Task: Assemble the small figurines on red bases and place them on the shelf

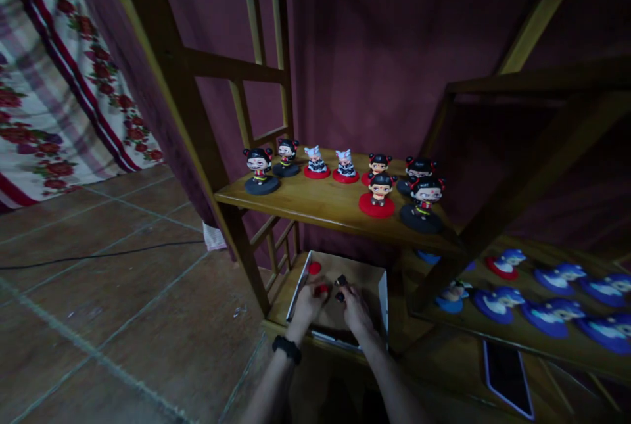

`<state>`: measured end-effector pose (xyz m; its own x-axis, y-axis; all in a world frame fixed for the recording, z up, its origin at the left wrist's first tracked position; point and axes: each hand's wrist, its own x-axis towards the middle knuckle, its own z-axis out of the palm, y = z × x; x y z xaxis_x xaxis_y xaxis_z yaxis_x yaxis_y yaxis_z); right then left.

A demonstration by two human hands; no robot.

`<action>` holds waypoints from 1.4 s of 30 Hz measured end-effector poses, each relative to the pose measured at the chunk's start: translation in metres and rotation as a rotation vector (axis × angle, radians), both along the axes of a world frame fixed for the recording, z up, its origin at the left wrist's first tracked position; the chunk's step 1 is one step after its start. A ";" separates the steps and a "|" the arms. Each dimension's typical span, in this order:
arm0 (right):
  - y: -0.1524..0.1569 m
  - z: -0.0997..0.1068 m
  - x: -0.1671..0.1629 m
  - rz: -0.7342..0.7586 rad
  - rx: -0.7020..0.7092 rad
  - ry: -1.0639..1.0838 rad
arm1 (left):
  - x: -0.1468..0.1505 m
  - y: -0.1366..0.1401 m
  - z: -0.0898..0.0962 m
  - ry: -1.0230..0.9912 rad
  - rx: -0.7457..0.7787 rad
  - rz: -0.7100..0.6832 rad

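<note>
Both hands are inside a shallow white-edged cardboard box (382, 292) on the lower shelf. My left hand (308, 302), with a dark band at its wrist, is closed on a small red round base (322, 288). My right hand (353, 306) grips a small dark-headed figurine (341, 281), whose details are too dim and small to make out. Another red round base (314, 268) lies in the box's far left corner, beyond my left hand.
Several figurines on red and dark bases stand on the wooden shelf (310, 200) above the box. Blue figurines (555, 312) sit on another shelf at right, with a dark tablet-like object (509, 375) below. A shelf post (246, 266) rises at left; a cable (108, 253) crosses the tiled floor.
</note>
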<state>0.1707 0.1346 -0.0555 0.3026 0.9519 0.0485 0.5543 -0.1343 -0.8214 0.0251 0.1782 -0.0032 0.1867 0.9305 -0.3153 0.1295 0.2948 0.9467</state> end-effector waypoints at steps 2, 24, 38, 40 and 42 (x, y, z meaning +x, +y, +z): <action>0.000 0.003 0.001 -0.036 0.009 0.214 | -0.003 -0.006 0.009 -0.262 -0.181 0.020; -0.058 0.086 -0.011 -0.092 0.213 1.236 | -0.008 -0.040 0.027 -0.742 -0.500 0.086; -0.038 0.082 -0.014 -0.055 0.205 1.048 | -0.001 -0.039 0.024 -0.726 -0.519 0.122; -0.036 0.081 -0.014 -0.068 0.226 0.942 | 0.000 -0.039 0.022 -0.723 -0.523 0.133; -0.034 0.081 -0.015 -0.064 0.259 0.857 | 0.001 -0.039 0.020 -0.714 -0.529 0.147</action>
<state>0.1560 0.1008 0.0251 0.3860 0.9225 -0.0077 -0.2649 0.1029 -0.9588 0.0261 0.1396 0.0172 0.3928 0.7268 -0.5634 -0.5112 0.6818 0.5232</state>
